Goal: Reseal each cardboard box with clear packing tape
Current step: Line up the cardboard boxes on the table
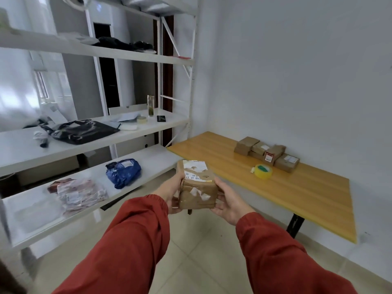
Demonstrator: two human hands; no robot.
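Box [197, 185] carried between left hand [174, 193] and right hand [228, 201], both gripping its sides. We judge next: set on table [301, 194] near tape [263, 171], then seal.

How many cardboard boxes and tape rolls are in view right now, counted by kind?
Cardboard boxes: 5, the held box gripped between left hand and right hand, plus 4 I can tell apart in the pile on the table.
Tape rolls: 2, the yellow roll on the table, the beige roll on the shelf.
Total: 7.
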